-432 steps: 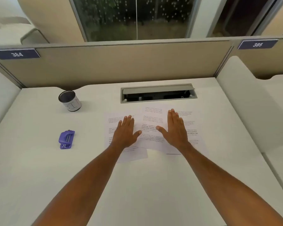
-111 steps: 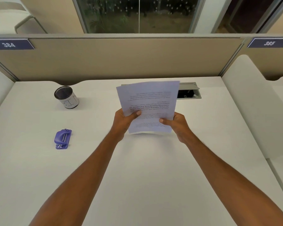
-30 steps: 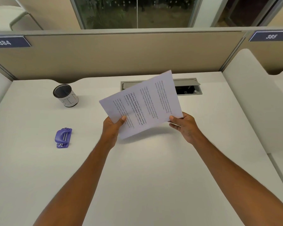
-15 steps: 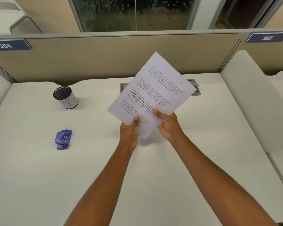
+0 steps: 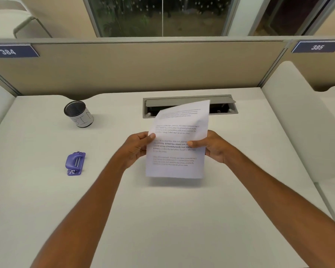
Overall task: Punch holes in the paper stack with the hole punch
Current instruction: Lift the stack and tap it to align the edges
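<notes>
A stack of white printed paper (image 5: 177,157) stands nearly upright over the middle of the white desk, its bottom edge just above the surface. My left hand (image 5: 136,147) grips its left edge, thumb on the front. My right hand (image 5: 214,147) grips the right edge the same way. The purple hole punch (image 5: 75,163) lies flat on the desk well to the left of my left hand, untouched.
A black mesh cup (image 5: 78,116) with a white label stands at the back left. A grey cable tray (image 5: 189,105) with its lid open is set into the desk behind the paper. Beige partitions (image 5: 143,68) close the back and sides.
The paper stack has turned from a tilted diagonal to upright and come down toward the desk. My hands have shifted from its lower corner to its left and right edges.
</notes>
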A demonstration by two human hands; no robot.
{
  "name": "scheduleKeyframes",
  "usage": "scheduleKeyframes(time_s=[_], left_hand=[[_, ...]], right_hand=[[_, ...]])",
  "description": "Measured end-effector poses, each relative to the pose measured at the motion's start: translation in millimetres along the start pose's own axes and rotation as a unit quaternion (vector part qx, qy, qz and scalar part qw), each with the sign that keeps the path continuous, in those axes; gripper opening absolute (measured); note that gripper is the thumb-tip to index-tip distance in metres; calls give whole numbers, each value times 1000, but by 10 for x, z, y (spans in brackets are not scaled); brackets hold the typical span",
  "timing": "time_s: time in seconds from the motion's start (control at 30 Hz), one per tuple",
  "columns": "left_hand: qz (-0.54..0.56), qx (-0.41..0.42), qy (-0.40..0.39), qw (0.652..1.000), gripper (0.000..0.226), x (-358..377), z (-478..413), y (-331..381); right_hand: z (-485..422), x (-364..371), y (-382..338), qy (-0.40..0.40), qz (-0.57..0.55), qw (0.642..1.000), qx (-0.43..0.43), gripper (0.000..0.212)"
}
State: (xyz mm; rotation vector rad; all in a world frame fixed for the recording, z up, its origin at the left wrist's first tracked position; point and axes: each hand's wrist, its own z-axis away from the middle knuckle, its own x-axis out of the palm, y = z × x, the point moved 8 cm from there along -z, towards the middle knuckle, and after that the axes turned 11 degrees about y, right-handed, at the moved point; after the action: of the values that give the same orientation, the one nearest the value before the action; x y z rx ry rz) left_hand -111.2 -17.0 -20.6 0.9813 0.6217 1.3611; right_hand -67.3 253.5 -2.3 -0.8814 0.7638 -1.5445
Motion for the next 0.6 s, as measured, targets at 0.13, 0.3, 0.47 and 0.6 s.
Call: scheduleKeyframes(time_s=[0.13,0.3,0.47,0.6], left_hand=[[57,5,4,998,49,212,-5,-32],[49,32,66,996,42,252,1,-109],[27,45,134,990,31,243,11,-138],[19,42,153,987,31,272,25,-164]], right_hand=[[-8,27,57,1,44,999,25,56],[-55,-17,135,23,37,998,34,52],[-89,-21,213,68,0,998,21,46],[-121,-38,279,130,-10,991,15,43]])
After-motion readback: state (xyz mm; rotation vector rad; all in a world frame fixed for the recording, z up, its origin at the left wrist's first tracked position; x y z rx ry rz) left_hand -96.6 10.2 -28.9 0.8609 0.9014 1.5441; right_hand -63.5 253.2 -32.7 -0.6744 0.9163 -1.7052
